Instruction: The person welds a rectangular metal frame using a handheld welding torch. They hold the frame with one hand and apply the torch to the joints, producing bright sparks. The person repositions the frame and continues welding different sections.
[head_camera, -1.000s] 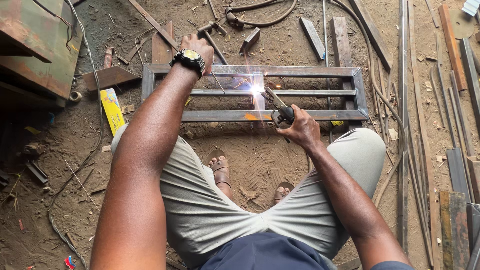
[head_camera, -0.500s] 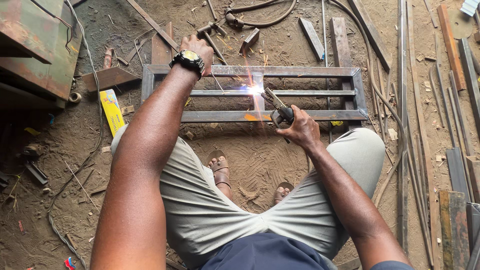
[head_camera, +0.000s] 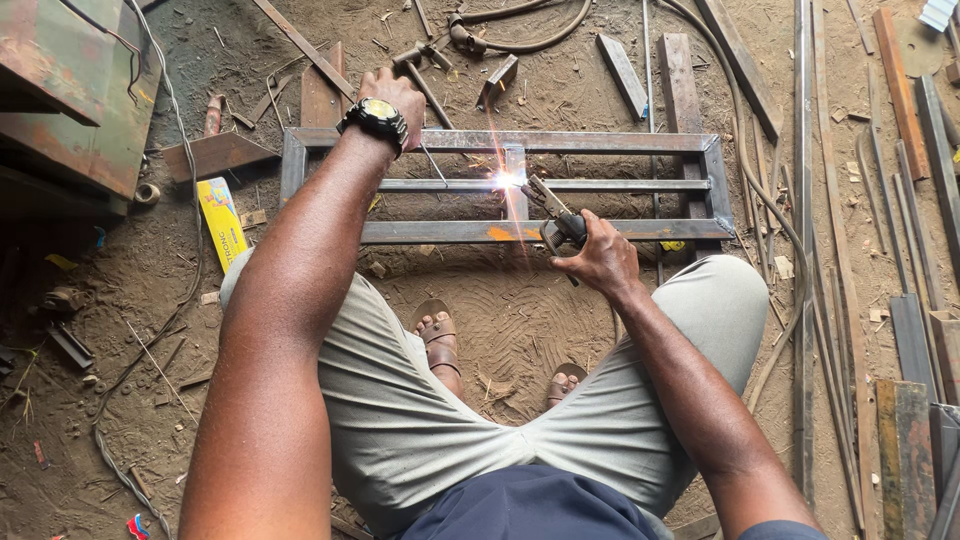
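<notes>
Steel frame (head_camera: 600, 142) lies flat on dirt, upper centre – right hand (head_camera: 600, 262) grips electrode holder (head_camera: 558, 222), arc bright at middle bar; left hand (head_camera: 395, 92) rests flat on frame's upper-left rail – fingers hidden

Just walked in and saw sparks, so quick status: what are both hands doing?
Right hand grip shut on welding holder, arc lit on steel frame. Left hand rests on frame's far rail. Scrap bars lie around, none between.

Sandy dirt floor (head_camera: 500, 320) strewn with scrap metal bars (head_camera: 900, 90) in daylight.
</notes>
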